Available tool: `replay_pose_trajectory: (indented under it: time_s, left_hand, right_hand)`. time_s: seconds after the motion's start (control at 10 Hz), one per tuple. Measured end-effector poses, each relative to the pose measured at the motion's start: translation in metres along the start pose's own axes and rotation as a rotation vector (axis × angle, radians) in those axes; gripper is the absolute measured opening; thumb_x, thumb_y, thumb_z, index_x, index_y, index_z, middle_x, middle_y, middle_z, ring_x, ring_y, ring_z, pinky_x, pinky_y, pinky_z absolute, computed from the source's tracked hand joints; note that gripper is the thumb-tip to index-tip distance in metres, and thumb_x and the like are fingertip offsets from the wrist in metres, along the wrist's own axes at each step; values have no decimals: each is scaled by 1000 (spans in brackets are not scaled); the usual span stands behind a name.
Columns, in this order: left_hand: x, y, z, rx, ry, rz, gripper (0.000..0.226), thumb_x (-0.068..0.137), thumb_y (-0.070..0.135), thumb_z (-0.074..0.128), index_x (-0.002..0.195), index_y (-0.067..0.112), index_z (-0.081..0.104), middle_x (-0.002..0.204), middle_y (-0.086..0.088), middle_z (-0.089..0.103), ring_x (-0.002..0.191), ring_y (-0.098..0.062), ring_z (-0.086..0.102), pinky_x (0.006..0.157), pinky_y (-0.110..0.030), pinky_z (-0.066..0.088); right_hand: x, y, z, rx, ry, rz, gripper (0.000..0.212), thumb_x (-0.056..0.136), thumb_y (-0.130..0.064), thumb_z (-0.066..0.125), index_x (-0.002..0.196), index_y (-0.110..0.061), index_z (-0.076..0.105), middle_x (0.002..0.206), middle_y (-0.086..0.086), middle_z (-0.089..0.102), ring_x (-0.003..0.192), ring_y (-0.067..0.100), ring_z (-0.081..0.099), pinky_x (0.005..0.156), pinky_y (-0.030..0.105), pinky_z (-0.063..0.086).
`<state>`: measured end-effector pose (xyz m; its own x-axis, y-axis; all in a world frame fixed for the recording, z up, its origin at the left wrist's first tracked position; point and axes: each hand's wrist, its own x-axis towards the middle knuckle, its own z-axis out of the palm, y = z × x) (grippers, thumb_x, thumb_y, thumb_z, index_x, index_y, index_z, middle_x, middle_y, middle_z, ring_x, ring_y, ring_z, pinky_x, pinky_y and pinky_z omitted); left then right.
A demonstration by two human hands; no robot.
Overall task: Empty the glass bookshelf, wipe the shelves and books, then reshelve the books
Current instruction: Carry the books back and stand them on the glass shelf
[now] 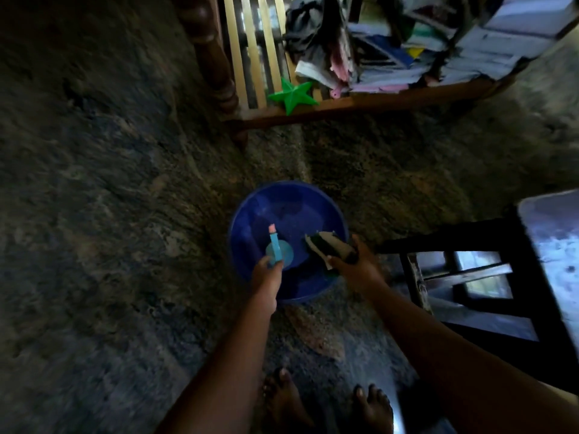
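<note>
Standing over a blue basin (283,208) on the mottled stone floor (125,214), I have both arms stretched down towards it. My left hand (266,278) is at the basin's near-left rim, fingers curled round the base of a light-blue bottle (277,250) — its pinkish tip points away from me, over the inside of the basin. My right hand (357,267) is at the near-right rim, fingers and thumb clamped on a black-and-white cloth (326,245), which sticks out bunched over the basin's edge. Bottle and cloth are apart, with bare blue basin between them.

The books (488,54) are well away from my hands, heaped in uneven stacks on a slatted wooden frame (376,103) at the far side of the floor. Crumpled clothes (307,29) lie against their left end, and a green plastic star (293,95) sits on the frame's front rail just beside them.

To my right, close to the basin, stands a dark frame (488,233) with pale, shiny panels — I cannot tell whether they are glass. My bare feet (285,399) show at the bottom, toes pointing towards the basin. The whole view is dim and a little blurred.
</note>
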<state>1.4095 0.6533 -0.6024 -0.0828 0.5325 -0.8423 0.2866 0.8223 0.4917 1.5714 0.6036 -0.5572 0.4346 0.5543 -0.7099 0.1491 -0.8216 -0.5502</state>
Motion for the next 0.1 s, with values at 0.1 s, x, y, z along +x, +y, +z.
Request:
replay_pose_trajectory:
  time_s: [0.1]
  left_hand:
    - [-53, 3, -15, 59, -11, 57, 40, 95, 18, 52, 134, 8, 47, 138, -12, 48, 124, -26, 46, 96, -30, 37]
  right_hand:
    - [-33, -9, -7, -119, -95, 75, 64, 88, -30, 62, 142, -11, 33, 139, 12, 45, 123, 28, 47, 91, 32, 42]
